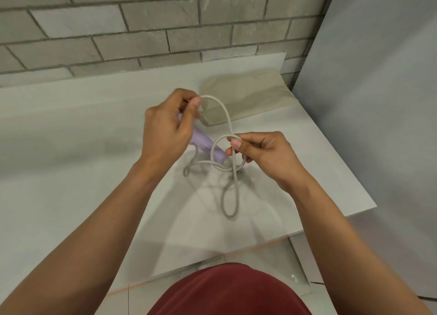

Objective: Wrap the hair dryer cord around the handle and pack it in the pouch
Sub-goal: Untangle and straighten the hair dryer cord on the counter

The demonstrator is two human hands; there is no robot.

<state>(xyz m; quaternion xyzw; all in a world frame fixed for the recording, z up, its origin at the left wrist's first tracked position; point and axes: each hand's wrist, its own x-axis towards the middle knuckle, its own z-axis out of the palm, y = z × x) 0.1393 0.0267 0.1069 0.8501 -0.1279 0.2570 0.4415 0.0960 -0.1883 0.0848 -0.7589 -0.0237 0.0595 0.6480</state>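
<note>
above the white slab [71, 153], two hands work: the left hand [165, 127] grips one lilac hair dryer [207, 145] and pinches its single pale cord [226, 114]; the right hand [262, 153] pinches a loop of that cord near the handle's end. one beige pouch [250, 94] lies flat just behind.

Above a pale counter [71, 149], the left hand [165, 127] grips the lilac hair dryer [203, 140] and pinches the white cord [227, 116], the right hand [260, 153] pinches a loop near the handle, and a beige pouch [250, 94] lies behind
</note>
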